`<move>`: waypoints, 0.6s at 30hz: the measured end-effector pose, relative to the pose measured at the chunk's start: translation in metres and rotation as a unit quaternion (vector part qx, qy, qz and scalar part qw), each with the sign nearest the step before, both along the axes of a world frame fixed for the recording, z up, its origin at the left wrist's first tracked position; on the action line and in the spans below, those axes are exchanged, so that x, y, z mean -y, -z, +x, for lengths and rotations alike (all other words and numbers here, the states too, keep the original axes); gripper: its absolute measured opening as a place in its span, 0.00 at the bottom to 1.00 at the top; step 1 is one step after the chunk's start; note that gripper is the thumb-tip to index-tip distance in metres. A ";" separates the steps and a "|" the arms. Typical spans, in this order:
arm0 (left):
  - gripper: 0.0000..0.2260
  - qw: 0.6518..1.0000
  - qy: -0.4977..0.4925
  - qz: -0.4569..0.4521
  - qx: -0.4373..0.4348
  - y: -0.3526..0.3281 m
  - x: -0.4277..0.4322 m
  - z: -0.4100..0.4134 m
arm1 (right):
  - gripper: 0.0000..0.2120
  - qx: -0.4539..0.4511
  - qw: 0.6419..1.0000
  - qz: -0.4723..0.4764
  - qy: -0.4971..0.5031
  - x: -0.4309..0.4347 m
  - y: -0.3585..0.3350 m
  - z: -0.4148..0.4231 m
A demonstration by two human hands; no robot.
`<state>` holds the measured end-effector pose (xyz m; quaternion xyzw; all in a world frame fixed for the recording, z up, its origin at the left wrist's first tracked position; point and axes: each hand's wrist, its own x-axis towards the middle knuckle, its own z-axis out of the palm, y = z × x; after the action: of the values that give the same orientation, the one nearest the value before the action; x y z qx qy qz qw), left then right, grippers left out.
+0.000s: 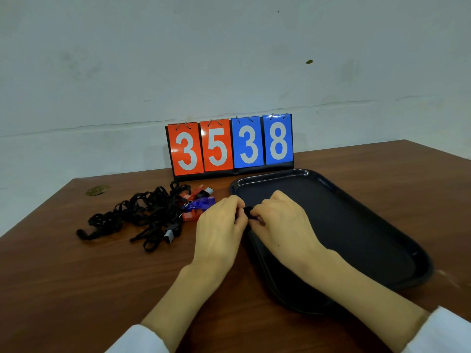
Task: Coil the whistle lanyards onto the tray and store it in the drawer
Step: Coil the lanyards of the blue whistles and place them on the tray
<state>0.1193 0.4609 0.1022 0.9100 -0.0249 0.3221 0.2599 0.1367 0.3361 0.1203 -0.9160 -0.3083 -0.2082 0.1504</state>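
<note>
A: Where the two hands meet over the left rim of the tray (356, 217), what are the fingers doing?

B: The left hand (221, 225) and the right hand (277, 220) both have their fingers curled in. They pinch a small black bit of cord (246, 209) between them, and little of it shows.

A: How should it handle?

B: It is probably light and limp. It likely won't hold a coil alone, so the person may need to press it flat on the tray, gripping close to the turns.

A: And the rest?

B: Farther left on the table (76, 289) lies a tangled pile of lanyards (142, 215). Red and purple whistles (201, 203) sit at its right edge, just beside the tray. Pulling one loop may drag others, so taking a whistle first looks safer. A scoreboard (229, 146) stands behind. No drawer shows.
</note>
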 end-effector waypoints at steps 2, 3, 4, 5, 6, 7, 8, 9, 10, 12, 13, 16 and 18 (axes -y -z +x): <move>0.05 1.000 0.014 -0.018 0.000 0.000 -0.001 0.001 | 0.11 0.000 1.000 -0.013 0.005 0.001 -0.001 0.000; 0.07 0.999 0.020 -0.033 -0.001 -0.001 -0.001 0.002 | 0.11 -0.001 1.000 -0.017 0.005 0.002 -0.002 0.000; 0.09 0.999 0.026 -0.046 -0.008 -0.001 -0.001 0.002 | 0.12 -0.005 1.000 -0.020 0.004 0.002 -0.002 0.000; 0.10 0.998 0.031 -0.051 -0.018 0.000 -0.001 0.002 | 0.12 -0.009 1.000 -0.022 0.004 0.002 -0.003 0.000; 0.11 0.998 0.032 -0.053 -0.025 0.000 -0.001 0.003 | 0.12 -0.011 1.000 -0.028 0.005 0.002 -0.002 0.000; 0.10 0.997 0.031 -0.060 -0.024 0.000 -0.001 0.003 | 0.12 -0.009 0.999 -0.035 0.005 0.001 -0.003 -0.001; 0.10 0.997 0.029 -0.073 -0.016 0.001 -0.001 0.004 | 0.11 -0.001 0.999 -0.037 0.002 0.000 -0.002 -0.002; 0.09 0.996 0.025 -0.089 -0.006 0.002 -0.001 0.004 | 0.11 0.010 0.999 -0.036 0.000 -0.001 -0.002 -0.003; 0.09 0.995 0.021 -0.094 0.005 0.003 -0.001 0.003 | 0.11 0.016 0.999 -0.035 -0.003 -0.001 -0.002 -0.003; 0.08 0.998 0.006 -0.054 0.022 0.004 0.001 0.001 | 0.10 0.001 0.999 -0.039 -0.003 -0.002 -0.002 -0.003; 0.09 0.999 0.000 -0.030 0.030 0.004 0.001 0.000 | 0.10 -0.006 0.999 -0.040 -0.004 -0.002 -0.002 -0.002; 0.16 0.996 0.015 -0.080 0.024 -0.003 0.001 -0.002 | 0.11 -0.003 1.000 -0.028 -0.009 0.000 0.000 0.001; 0.19 0.981 0.035 -0.187 -0.026 -0.007 0.000 0.000 | 0.12 -0.003 1.000 -0.016 -0.009 0.002 0.002 0.003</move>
<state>0.1191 0.4612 0.1096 0.8519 0.0105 0.2881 0.4372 0.1393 0.3339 0.1180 -0.9160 -0.3195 -0.1990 0.1385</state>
